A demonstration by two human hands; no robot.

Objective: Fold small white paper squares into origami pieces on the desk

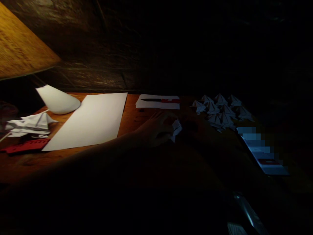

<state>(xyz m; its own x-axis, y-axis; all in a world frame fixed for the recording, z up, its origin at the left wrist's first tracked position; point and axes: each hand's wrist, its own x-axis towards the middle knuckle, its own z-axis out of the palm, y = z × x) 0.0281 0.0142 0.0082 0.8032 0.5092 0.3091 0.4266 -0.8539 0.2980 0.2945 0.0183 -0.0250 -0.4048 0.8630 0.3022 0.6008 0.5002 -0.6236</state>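
Note:
My left hand [157,129] reaches in from the left over the wooden table, with thumb and fingers closed on a small piece of folded white paper [176,128]. Deep shadow covers my right hand [194,125], just to the right of that paper. Its fingers are too dark to make out, so whether it touches the paper is unclear. Behind my left hand lies a stack of white paper pieces [146,105], on which rests a knife [161,100] with a dark blade and a red handle. Several folded paper figures [220,111] stand in a group beyond my right hand.
A large white sheet [93,120] lies left of my hands. Farther left are a lamp's white base [58,100], its yellowish shade [22,45], folded white paper [31,124] and a red object with holes [26,146]. A lit phone [261,153] lies at right.

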